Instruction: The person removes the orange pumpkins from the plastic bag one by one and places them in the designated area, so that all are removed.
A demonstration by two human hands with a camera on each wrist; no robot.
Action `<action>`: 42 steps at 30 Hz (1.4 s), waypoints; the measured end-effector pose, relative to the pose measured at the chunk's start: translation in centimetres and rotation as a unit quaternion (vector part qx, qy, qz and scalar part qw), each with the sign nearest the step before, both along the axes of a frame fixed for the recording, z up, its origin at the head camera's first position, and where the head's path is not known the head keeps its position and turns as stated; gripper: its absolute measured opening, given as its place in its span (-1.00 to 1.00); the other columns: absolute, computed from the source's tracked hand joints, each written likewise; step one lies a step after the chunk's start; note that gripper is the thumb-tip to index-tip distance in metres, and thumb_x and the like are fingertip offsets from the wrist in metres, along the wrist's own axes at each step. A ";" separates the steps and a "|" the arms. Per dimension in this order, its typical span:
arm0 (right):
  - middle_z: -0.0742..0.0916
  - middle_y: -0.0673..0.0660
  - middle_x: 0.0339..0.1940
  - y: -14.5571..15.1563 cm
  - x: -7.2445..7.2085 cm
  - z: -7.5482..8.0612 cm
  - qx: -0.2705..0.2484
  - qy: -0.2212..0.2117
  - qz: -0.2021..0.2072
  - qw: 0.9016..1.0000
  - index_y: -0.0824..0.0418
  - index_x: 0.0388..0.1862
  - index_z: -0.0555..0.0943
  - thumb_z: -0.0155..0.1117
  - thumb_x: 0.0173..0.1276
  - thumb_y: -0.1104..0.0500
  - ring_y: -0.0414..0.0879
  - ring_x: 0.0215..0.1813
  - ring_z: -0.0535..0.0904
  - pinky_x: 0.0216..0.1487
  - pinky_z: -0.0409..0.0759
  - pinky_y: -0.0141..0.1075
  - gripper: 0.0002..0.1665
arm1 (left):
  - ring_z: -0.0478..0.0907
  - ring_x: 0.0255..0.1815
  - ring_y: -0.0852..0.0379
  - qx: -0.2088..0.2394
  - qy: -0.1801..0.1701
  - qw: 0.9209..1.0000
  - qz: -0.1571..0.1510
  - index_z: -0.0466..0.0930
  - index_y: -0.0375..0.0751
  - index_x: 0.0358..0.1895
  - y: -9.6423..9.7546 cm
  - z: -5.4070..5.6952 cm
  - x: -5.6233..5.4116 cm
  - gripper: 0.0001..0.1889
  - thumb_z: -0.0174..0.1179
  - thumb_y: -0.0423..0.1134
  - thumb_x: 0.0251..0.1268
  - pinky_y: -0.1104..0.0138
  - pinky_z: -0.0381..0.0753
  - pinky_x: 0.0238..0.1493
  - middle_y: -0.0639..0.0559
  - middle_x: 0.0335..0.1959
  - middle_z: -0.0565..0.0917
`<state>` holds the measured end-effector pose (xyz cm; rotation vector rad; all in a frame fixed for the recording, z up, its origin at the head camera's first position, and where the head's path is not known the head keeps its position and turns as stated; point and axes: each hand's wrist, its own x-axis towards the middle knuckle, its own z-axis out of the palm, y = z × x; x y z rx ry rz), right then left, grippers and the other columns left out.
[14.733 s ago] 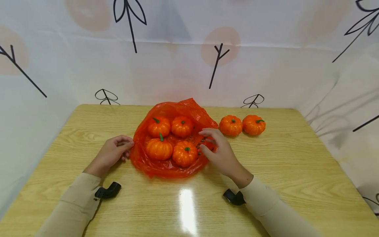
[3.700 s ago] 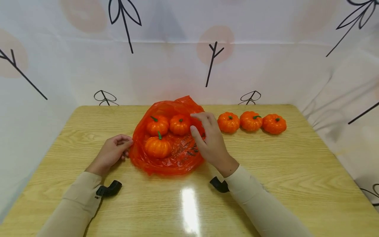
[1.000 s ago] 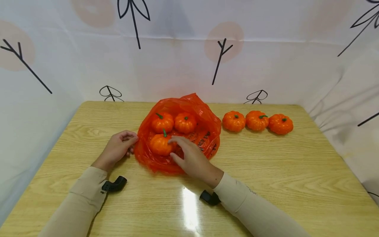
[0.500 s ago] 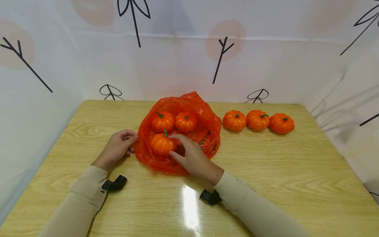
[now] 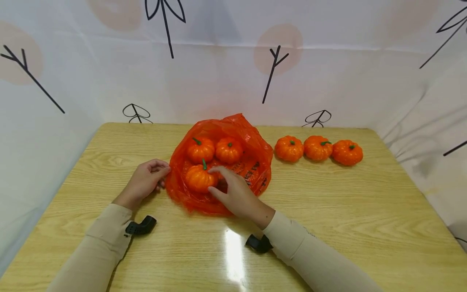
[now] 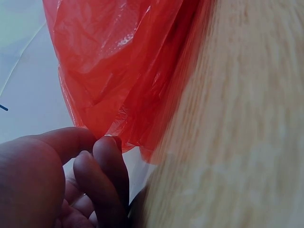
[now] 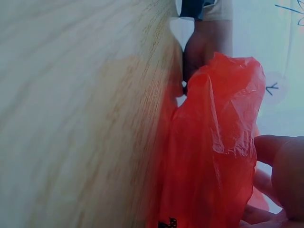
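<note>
A thin red plastic bag [image 5: 251, 140] stands with its mouth spread on the wooden table, black print showing inside. Three small orange pumpkins with green stems sit in it: a front pumpkin [image 5: 198, 179], a back left pumpkin [image 5: 200, 151] and a back right pumpkin [image 5: 228, 151]. My left hand [image 5: 143, 181] pinches the bag's left edge between thumb and forefinger, also visible in the left wrist view. My right hand [image 5: 238, 194] reaches over the front rim, thumb and fingers curved round the front pumpkin's right side. In the right wrist view the bag wall hides the fingertips.
Right of the bag, a row of three pumpkins stands near the table's back: a nearer pumpkin [image 5: 289, 149], a middle pumpkin [image 5: 317, 148] and an outer pumpkin [image 5: 347, 153]. A white patterned cloth [image 5: 219, 81] hangs behind the table [image 5: 328, 211].
Since the first frame, one pumpkin has gone from the bag's front right to the row's right end. My right hand moved from the bag's right side to the front pumpkin; my left stayed.
</note>
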<state>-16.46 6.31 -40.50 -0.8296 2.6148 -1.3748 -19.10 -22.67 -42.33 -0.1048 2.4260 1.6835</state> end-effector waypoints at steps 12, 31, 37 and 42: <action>0.64 0.01 0.23 0.1 0.2 0.0 -0.014 0.028 -0.013 0.999 0.13 0.27 0.49 0.37 0.39 0.15 -0.13 0.20 0.59 0.21 0.62 -0.20 -0.50 | 0.52 -0.53 0.19 -0.010 0.004 1.000 0.000 0.48 -0.29 0.07 0.0 0.1 -0.1 -0.64 0.17 -0.05 0.49 0.39 0.59 -0.50 0.18 -0.40 0.60; 0.47 0.07 0.47 2.5 1.0 0.9 -0.039 0.127 -0.004 0.991 0.11 0.26 0.50 0.40 0.35 0.23 -0.05 0.48 0.41 0.36 0.53 -0.12 -0.48 | 0.53 -0.52 0.18 -0.025 0.006 1.000 -0.001 0.48 -0.32 0.10 -0.1 0.0 0.2 -0.62 0.15 -0.06 0.50 0.38 0.60 -0.50 0.17 -0.40 0.60; 0.48 0.10 0.46 3.9 1.2 1.1 -0.034 0.162 -0.007 0.986 0.13 0.25 0.50 0.41 0.34 0.23 -0.01 0.46 0.44 0.35 0.53 -0.09 -0.48 | 0.52 -0.52 0.19 -0.019 0.004 1.000 -0.001 0.48 -0.29 0.08 -0.1 0.0 0.2 -0.63 0.16 -0.04 0.49 0.38 0.60 -0.50 0.18 -0.40 0.61; 0.48 0.12 0.46 5.2 1.4 1.2 -0.021 0.186 -0.017 0.982 0.14 0.24 0.50 0.43 0.30 0.26 0.03 0.46 0.43 0.35 0.53 -0.07 -0.46 | 0.51 -0.52 0.20 -0.012 -0.003 1.000 0.001 0.47 -0.30 0.09 -0.1 -0.2 0.1 -0.63 0.16 -0.05 0.49 0.38 0.59 -0.51 0.19 -0.39 0.61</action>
